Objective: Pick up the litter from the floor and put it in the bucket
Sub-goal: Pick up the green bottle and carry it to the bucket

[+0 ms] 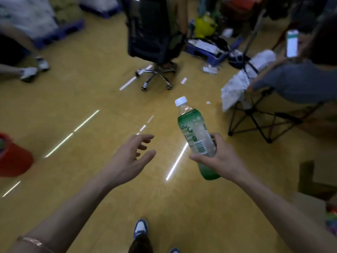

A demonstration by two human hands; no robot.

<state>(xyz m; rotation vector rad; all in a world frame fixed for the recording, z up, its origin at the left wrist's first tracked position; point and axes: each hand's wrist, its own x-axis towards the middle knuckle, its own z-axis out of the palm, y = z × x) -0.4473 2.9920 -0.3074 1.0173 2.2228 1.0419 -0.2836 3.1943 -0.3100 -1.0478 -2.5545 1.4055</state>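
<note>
A green plastic bottle (191,125) with a white cap sits tilted in the right grip (217,157), thumb and fingers curled round its lower half, above the yellow floor (82,99). The left grip (127,156), just left of it, is loose-fingered and holds nothing. Bare floor stretches ahead of both. A red bucket (12,156) sits well left, cut by the frame edge; a folding chair (264,115) stands near on the right.

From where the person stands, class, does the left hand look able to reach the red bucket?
Probably not without stepping closer: the red bucket sits far left of the left hand, with only bare floor between.
</note>
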